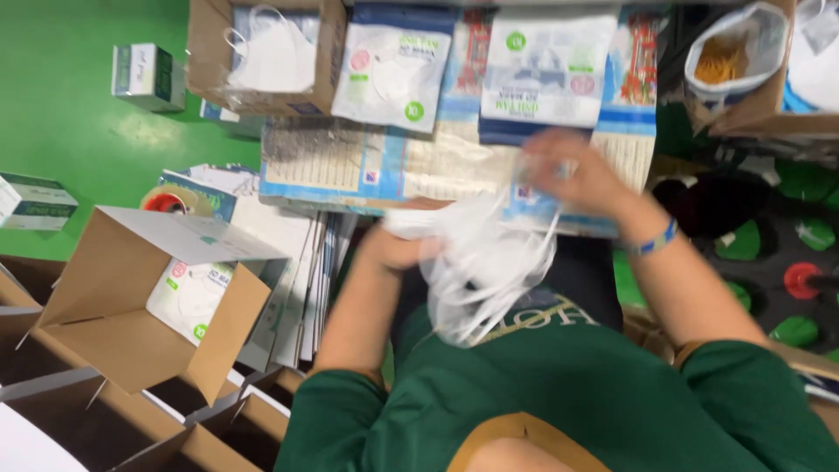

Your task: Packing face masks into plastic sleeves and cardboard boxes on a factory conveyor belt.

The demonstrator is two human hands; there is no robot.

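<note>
We are facing a stack of printed sheets (350,162) at twelve o'clock, an open carton (131,297) at nine. Our left hand (393,249) is clutching a bundle of white masks (476,271) centrally; our right hand (581,175) is pinching a mask pouch (533,205), probably for filling.

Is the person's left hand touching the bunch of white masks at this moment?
Touching. The head view shows the left hand closed around the top of the bunch of white masks, which hangs below it with no gap; the right hand is blurred above.
</note>
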